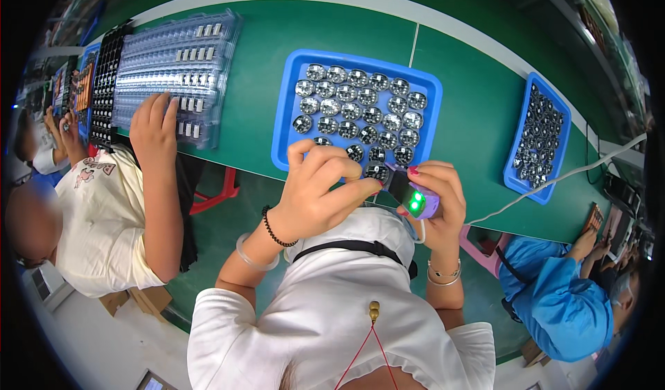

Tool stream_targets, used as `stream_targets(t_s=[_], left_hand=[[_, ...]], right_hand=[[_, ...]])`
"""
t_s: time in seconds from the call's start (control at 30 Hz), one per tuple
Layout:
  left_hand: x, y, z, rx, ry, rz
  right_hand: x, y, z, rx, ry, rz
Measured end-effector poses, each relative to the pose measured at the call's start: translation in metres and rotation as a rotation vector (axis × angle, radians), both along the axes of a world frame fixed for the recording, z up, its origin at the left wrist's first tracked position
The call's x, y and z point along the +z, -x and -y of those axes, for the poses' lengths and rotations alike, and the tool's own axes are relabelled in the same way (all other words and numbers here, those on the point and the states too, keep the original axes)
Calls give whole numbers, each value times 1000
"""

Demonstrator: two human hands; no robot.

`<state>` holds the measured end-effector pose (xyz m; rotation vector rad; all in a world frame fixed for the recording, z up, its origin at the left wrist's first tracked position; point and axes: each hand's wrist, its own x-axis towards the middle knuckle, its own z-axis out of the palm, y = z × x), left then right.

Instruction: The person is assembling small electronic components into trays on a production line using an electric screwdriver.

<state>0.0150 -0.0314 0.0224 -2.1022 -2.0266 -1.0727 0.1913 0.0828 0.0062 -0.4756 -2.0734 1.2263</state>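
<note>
My left hand (317, 190) is closed in a pinch at the near edge of the blue tray (280, 130). Its fingertips are at a small round faceted piece, silver and black (376, 172). Wrapped round a small purple and black device (428, 204) is my right hand (447, 195). Two green lights glow on the device, and its dark end meets the faceted piece. Whether the two are joined I cannot tell. Behind my hands, the tray holds several rows of similar round faceted pieces (348, 93).
A second blue tray (511, 170) of small dark shiny pieces stands at the right, near a pale cable (554, 180). At the left, a co-worker's hand (154, 123) is over clear plastic trays (156, 71) with small white parts. Another person in blue (561, 300) sits at the right.
</note>
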Motion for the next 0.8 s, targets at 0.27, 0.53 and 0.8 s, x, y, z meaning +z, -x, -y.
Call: stream_targets(t_s=[0.27,0.53,0.8], left_hand=[[-9,19,-3,144,234,23],[-14,26,-6,91,293,-71],[-5,38,1,116,357,-96]], right_hand=[[-3,-3,0,-30,21,6],[-4,-8,0,-57,16,27],[-8,-9,0,-55,29,45]])
